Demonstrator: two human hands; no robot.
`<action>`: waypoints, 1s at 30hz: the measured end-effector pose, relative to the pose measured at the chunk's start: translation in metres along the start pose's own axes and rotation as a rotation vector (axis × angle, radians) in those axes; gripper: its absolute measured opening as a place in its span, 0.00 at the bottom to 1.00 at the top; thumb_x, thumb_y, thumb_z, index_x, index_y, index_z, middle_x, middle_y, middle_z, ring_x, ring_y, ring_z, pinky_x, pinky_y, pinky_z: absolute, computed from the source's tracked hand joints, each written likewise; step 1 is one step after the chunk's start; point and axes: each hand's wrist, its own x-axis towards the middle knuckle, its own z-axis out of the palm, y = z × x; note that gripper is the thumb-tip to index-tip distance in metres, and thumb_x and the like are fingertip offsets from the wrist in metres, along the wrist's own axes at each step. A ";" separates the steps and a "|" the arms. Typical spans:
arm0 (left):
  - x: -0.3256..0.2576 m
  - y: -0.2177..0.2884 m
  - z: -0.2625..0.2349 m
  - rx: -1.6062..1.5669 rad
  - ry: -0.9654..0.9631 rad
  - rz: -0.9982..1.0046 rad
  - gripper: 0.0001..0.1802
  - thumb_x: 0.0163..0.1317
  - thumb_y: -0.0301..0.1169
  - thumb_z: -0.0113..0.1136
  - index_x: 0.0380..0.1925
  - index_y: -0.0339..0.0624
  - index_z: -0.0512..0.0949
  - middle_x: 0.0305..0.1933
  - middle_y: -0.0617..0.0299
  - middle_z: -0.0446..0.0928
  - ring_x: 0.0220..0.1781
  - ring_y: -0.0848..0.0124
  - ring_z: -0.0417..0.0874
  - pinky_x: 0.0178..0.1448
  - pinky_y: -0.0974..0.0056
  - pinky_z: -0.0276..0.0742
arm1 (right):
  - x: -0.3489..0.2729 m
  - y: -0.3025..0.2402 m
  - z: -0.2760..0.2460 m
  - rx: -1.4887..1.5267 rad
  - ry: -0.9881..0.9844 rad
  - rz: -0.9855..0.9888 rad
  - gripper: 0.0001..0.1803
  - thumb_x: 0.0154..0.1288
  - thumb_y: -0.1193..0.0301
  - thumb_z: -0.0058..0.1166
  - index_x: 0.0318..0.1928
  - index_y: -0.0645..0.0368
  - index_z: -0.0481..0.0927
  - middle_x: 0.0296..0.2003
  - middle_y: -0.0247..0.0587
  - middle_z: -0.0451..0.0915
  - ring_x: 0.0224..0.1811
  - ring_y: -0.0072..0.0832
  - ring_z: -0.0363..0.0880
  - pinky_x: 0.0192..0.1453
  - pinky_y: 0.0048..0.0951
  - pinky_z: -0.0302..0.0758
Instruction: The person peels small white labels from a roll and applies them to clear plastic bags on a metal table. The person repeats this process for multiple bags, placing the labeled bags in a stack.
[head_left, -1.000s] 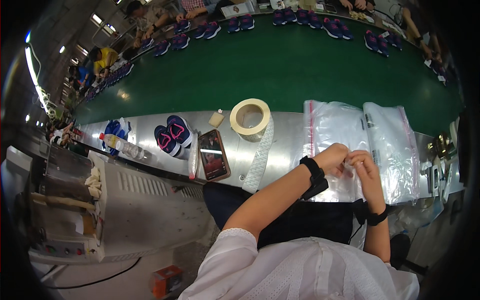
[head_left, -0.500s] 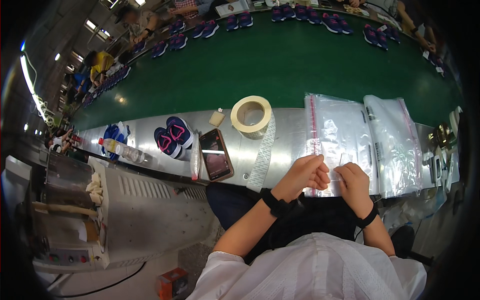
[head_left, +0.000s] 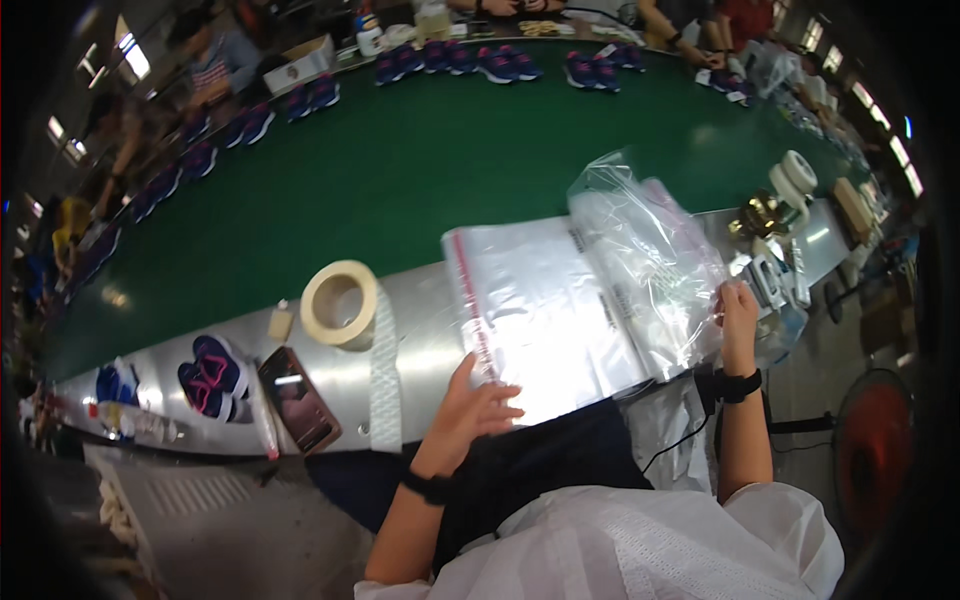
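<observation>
My right hand [head_left: 738,305] pinches the right edge of a clear plastic bag [head_left: 655,270], whose crinkled far end rises over the green surface. Left of that bag lies a flat stack of clear bags [head_left: 540,300] with a pink strip along its left side. Over the near left corner of this stack is my left hand [head_left: 470,415], its fingers spread and holding nothing. Both wrists wear black bands.
To the left are a tape roll [head_left: 340,303] with its strip hanging toward me, a phone [head_left: 300,400] and a pair of dark shoes [head_left: 214,378]. Beyond the metal ledge runs a green belt [head_left: 380,180] lined with shoes. A brass-coloured dispenser [head_left: 760,215] stands at right.
My view has swung right. My hands have moved apart: the right one has gone to the right-hand bag and taken its edge, lifting it partly. My left hand's fingers are now spread.
</observation>
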 end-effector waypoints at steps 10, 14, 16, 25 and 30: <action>-0.121 -0.051 -0.088 0.269 0.772 -0.014 0.19 0.67 0.42 0.48 0.48 0.37 0.70 0.46 0.56 0.77 0.43 0.70 0.79 0.41 0.69 0.73 | -0.014 0.030 -0.036 -0.677 0.251 -0.534 0.09 0.61 0.78 0.47 0.43 0.62 0.72 0.50 0.45 0.70 0.43 0.32 0.71 0.41 0.27 0.68; -0.094 -0.098 -0.122 0.450 0.816 0.258 0.29 0.60 0.35 0.59 0.55 0.27 0.62 0.53 0.46 0.69 0.56 0.60 0.71 0.60 0.60 0.65 | -0.063 -0.040 0.044 -0.438 0.002 -0.675 0.09 0.61 0.79 0.46 0.42 0.62 0.74 0.48 0.43 0.72 0.47 0.31 0.72 0.43 0.27 0.68; -0.086 -0.093 -0.111 0.683 0.758 0.272 0.14 0.58 0.32 0.59 0.40 0.32 0.75 0.44 0.47 0.75 0.49 0.57 0.75 0.53 0.60 0.68 | -0.083 -0.051 0.077 -0.310 -0.200 -0.707 0.08 0.61 0.81 0.46 0.40 0.63 0.75 0.45 0.42 0.73 0.45 0.30 0.73 0.42 0.25 0.69; -0.092 -0.056 -0.030 -0.011 0.117 0.156 0.06 0.67 0.30 0.49 0.37 0.39 0.72 0.35 0.66 0.73 0.39 0.79 0.75 0.47 0.70 0.73 | -0.198 -0.058 0.158 -0.064 -1.213 0.016 0.10 0.65 0.68 0.49 0.36 0.63 0.77 0.23 0.40 0.75 0.23 0.27 0.74 0.28 0.25 0.70; -0.074 -0.031 -0.027 0.048 -0.062 0.021 0.11 0.67 0.32 0.48 0.45 0.38 0.71 0.44 0.62 0.75 0.45 0.74 0.78 0.51 0.67 0.76 | -0.192 -0.051 0.161 0.227 -1.235 0.612 0.09 0.67 0.67 0.48 0.33 0.60 0.75 0.20 0.27 0.71 0.18 0.13 0.64 0.21 0.16 0.60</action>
